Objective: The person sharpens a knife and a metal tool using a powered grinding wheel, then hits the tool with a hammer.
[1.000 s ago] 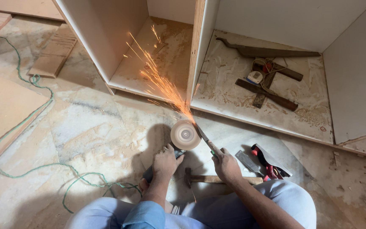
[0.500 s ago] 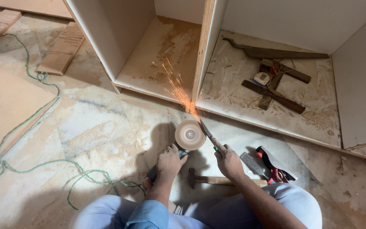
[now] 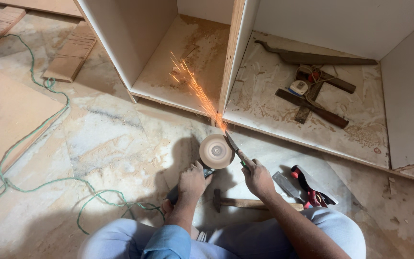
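Observation:
My left hand [image 3: 191, 182] grips the dark body of an angle grinder, whose tan disc [image 3: 216, 151] spins just above the marble floor. My right hand [image 3: 257, 177] holds a narrow metal blade [image 3: 232, 142] with its tip pressed against the disc's right edge. Orange sparks [image 3: 195, 88] fly up and left from the contact point toward the open cabinet. I sit on the floor, my knees in light trousers at the bottom of the view.
A hammer [image 3: 245, 203] lies between my arms. A flat metal scraper and red-handled pliers [image 3: 307, 184] rest to the right. A white cabinet carcass [image 3: 231, 62] holds wooden pieces [image 3: 312, 108]. A green cord [image 3: 34, 184] snakes left, beside wooden boards [image 3: 5, 120].
The spark stream has thinned and shifted, now a narrower line up-left. Both hands, grinder and blade stay in about the same place; the camera view has shifted slightly.

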